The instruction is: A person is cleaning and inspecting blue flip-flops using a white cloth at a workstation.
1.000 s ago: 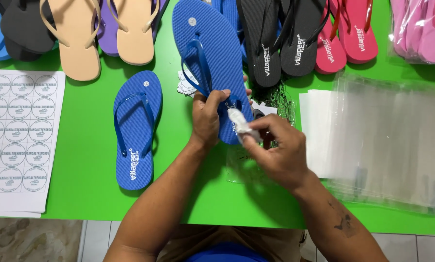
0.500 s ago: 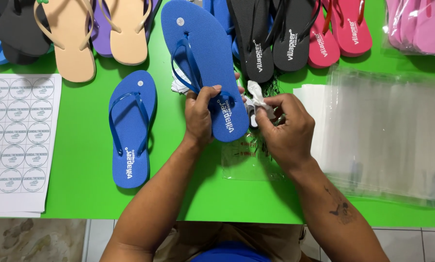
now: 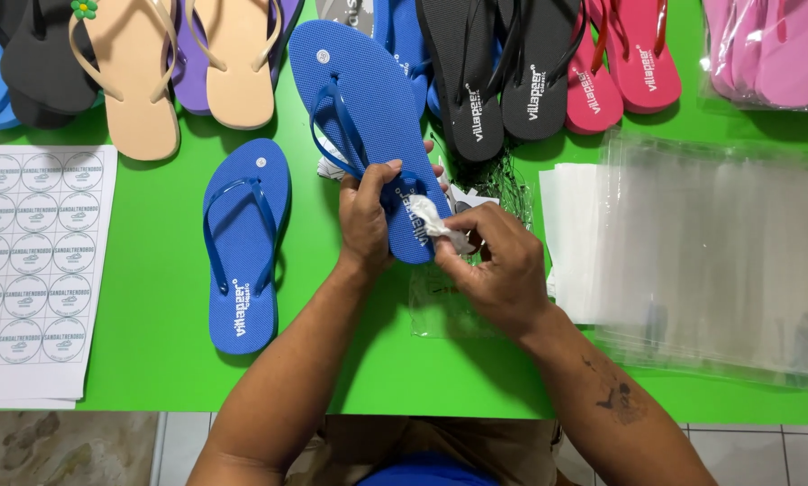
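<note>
While my left hand [image 3: 365,219] clamps the blue flip-flop's [image 3: 368,126] heel, its length running away, my right hand [image 3: 498,261] pinches a white wad [image 3: 435,219] against it.

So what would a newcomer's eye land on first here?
Mid-table, the left hand grips a blue flip-flop while the right hand presses a crumpled white cloth to its heel. Its mate lies flat to the left on the bright green table, a stack of clear bags to the right.
</note>
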